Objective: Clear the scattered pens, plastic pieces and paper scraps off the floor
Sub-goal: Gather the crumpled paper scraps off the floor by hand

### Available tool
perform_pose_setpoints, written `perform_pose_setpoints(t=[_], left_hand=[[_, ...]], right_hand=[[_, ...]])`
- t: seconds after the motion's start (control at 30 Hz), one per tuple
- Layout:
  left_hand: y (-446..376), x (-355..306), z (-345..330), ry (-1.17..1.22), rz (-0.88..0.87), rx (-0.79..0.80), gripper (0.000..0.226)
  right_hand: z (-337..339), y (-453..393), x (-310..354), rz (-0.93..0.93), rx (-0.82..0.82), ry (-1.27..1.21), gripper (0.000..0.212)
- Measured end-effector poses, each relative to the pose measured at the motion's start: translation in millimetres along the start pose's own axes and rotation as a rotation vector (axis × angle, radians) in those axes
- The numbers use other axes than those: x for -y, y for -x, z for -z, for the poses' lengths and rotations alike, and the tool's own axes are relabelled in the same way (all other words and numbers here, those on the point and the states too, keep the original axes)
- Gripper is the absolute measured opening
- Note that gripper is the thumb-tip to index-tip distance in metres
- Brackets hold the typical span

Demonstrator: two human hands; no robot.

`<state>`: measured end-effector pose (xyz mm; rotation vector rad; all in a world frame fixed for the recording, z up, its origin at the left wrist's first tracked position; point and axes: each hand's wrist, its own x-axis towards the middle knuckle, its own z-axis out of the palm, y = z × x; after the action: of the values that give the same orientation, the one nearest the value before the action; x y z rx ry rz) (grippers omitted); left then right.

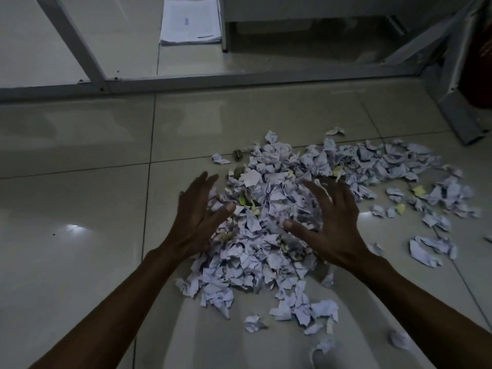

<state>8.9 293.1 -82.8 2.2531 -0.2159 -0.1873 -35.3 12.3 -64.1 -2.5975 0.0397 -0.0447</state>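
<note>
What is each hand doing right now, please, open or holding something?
Left hand: open, fingers straight, at the left edge of the paper scrap pile.
Right hand: open, fingers spread over the pile's right side, holding nothing.

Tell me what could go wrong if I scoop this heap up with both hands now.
The left hand and right hand bracket only the middle of the paper scrap pile, so pieces will likely spill from the near edge. Loose scraps far right lie outside the scoop and may be missed. The dim light could also hide small pieces on the pale floor tiles.
</note>
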Motion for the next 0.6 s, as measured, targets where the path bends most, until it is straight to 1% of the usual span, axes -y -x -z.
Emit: perform_pose_setpoints(t=[0.07, 0.17, 0.23, 0.3, 0.4, 0.6], left_hand=[[12.6, 2.0, 12.3, -0.05, -0.041, 0.065, 0.094], [32.4, 0.8, 18.8, -0.188, -0.152, 0.223, 0.124], [42.6, 2.7, 14.6, -0.291, -0.21, 0.302, 0.137], [48.5, 6.4, 8.2, -0.367, -0.232, 0.342, 0.144], [50.5, 8.1, -1.0, -0.363, -0.22, 0.326, 0.144], [29.5, -8.2, -24.0, -0.221, -0.101, 0.173, 0.128]], right_hand=[[6.9, 5.5, -6.1, 0.003, 0.061, -0.006, 0.105], [7.9, 17.9, -11.3, 0.038, 0.234, 0.055, 0.125], [3.8, 26.1, -11.3, 0.072, 0.338, 0.113, 0.135], [1.0, 32.8, -8.8, 0.094, 0.38, 0.143, 0.142], [-1.6, 40.8, -0.7, 0.103, 0.405, 0.16, 0.149], [-14.2, 49.2, 17.0, 0.067, 0.356, 0.189, 0.155]])
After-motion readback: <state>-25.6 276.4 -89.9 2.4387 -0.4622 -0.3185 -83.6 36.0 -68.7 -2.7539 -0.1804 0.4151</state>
